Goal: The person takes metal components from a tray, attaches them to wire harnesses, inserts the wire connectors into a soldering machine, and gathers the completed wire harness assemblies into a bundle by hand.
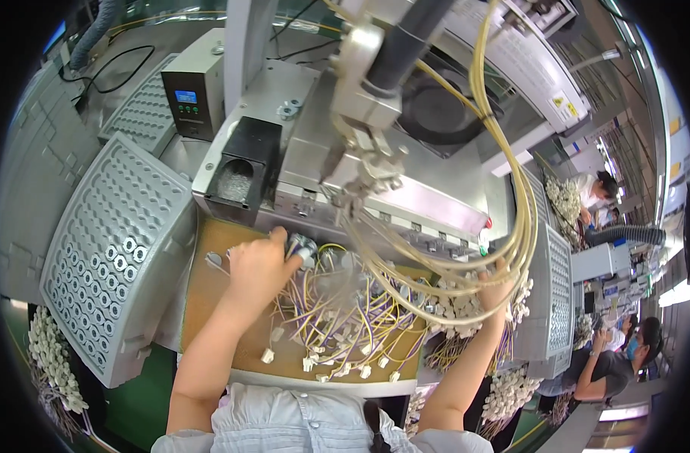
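Observation:
My left hand [260,266] is closed, thumb and fingers around a small round metal part [303,249] at the front edge of the machine [375,215]. Yellow and purple wires with white plug connectors [333,328] lie heaped on the brown work board [243,361], just right of that hand. Farther right, my right hand [496,288] reaches up by the machine's right end, beside a pile of white connectors [458,308]. Clear yellowish tubes [524,226] pass in front of its fingers, so their grip is hidden.
On the left stands a grey moulded tray [118,234] with rows of round parts. Behind it are a controller box [190,106] with a blue display and a black holder [246,162] with metal wool. Another grey tray [560,294] stands right. Co-workers [613,359] sit beyond.

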The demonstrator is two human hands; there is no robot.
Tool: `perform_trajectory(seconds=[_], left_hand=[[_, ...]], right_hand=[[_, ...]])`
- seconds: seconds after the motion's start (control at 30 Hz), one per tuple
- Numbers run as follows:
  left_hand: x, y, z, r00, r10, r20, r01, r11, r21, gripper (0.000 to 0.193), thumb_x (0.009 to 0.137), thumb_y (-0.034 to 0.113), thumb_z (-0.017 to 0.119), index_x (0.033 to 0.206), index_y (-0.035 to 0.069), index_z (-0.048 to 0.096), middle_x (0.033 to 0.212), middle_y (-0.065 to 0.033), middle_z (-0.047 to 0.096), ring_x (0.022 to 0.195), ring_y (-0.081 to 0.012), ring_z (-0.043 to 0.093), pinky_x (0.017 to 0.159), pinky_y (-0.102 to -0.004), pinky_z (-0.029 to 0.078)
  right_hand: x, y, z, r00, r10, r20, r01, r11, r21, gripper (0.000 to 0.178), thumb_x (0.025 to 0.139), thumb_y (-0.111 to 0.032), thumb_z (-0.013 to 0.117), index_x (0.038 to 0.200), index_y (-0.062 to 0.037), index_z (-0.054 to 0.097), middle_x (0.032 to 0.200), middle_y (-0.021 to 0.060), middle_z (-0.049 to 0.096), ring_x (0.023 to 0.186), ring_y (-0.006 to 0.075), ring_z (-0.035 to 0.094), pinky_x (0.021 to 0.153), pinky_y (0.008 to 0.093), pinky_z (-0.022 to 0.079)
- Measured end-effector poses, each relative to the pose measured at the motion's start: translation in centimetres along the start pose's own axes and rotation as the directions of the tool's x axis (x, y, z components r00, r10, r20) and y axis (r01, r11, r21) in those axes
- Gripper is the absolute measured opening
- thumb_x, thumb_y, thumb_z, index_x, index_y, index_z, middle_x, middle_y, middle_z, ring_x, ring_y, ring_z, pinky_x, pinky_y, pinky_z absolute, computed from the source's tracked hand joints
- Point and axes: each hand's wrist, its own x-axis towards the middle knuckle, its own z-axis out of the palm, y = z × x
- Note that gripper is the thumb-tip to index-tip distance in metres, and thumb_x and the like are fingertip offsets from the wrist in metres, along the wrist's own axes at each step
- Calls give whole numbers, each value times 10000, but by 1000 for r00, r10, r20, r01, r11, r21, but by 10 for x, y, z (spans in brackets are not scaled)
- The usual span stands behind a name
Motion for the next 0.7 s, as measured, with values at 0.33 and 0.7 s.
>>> perform_trajectory(seconds=[0.33,0.7], left_hand=[[-68,-55,-47,916,-251,314,301,946,-123,118,746,92,579,819,0,578,684,-148,587,604,-335,571,543,-387,440],[-82,6,36,970,119,212,43,773,-633,287,837,138,525,1080,-14,530,1026,-137,580,958,-265,545,823,-349,424]], right_hand=[[-111,-59,-52,920,162,357,-235,957,168,237,827,-169,572,1009,-18,588,752,150,612,668,219,596,610,301,452],[-149,-114,13,906,94,413,-259,894,365,325,899,-324,427,1037,-29,439,791,250,557,757,435,542,632,502,406]])
